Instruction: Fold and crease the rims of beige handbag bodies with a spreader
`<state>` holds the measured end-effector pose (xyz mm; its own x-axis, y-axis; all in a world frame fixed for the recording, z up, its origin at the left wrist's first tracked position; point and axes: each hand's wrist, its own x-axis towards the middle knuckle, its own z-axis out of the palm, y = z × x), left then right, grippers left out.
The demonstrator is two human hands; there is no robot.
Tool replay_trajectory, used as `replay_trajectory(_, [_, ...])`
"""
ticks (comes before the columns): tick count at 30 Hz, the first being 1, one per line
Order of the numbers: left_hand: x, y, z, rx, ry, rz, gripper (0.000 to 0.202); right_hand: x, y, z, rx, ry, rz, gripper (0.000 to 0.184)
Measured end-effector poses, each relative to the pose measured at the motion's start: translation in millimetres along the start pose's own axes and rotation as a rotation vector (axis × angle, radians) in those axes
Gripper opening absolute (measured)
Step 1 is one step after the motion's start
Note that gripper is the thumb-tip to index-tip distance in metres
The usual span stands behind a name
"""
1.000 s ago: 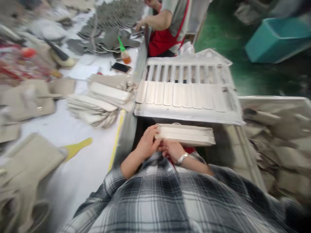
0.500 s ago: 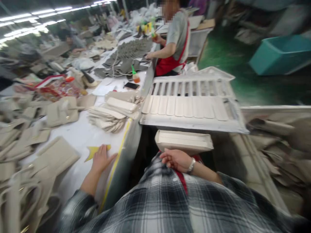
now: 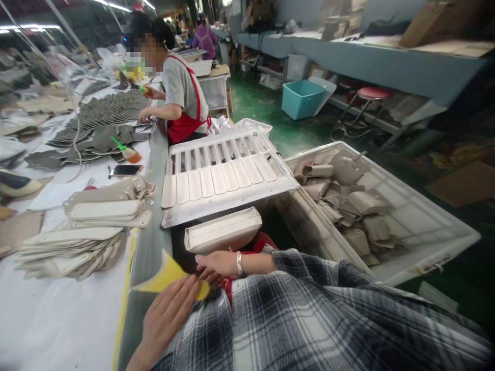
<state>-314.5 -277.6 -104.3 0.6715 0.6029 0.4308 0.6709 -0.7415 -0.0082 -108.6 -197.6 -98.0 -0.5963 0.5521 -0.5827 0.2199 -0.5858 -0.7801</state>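
Observation:
My left hand (image 3: 170, 309) grips a flat yellow piece (image 3: 167, 273) with pointed corners, its fingers laid together over it, above the table's edge. Close by, my right hand (image 3: 219, 264) is at my waist, palm partly up and fingers loosely apart, near the rounded end of the yellow piece. Nothing shows in that hand; whether it touches the yellow piece I cannot tell. Just beyond the right hand is a long beige box-shaped piece (image 3: 224, 230). Past it, a white slatted rack (image 3: 232, 201) bears a row of beige strips (image 3: 209, 180).
On the white table (image 3: 69, 314) lie stacked beige flaps (image 3: 73, 252), a phone (image 3: 127, 170), a glue bottle (image 3: 129, 154) and grey cut pieces (image 3: 88, 136). A white crate (image 3: 421, 257) of beige pieces stands right. A co-worker (image 3: 180, 87) in a red apron works ahead.
My left hand has lifted the yellow piece off the table and brought it towards my right hand. The view has swung right, showing more of the crate and floor.

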Motion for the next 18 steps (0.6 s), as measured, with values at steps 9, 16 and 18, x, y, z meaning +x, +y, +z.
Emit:
replay_trajectory(9, [179, 26, 40.7, -0.407, -0.124, 0.422, 0.025, -58, -6, -104, -0.270, 0.721, -0.333, 0.030])
replay_trajectory(16, [251, -24, 121.9, -0.726, -0.400, -0.666, 0.020, -75, -2, -194, -1.114, 0.690, 0.120, 0.045])
replay_trajectory(18, [258, -33, 144.8, -0.830, -0.573, -0.672, 0.020, -65, -7, -203, -1.220, 0.623, 0.193, 0.048])
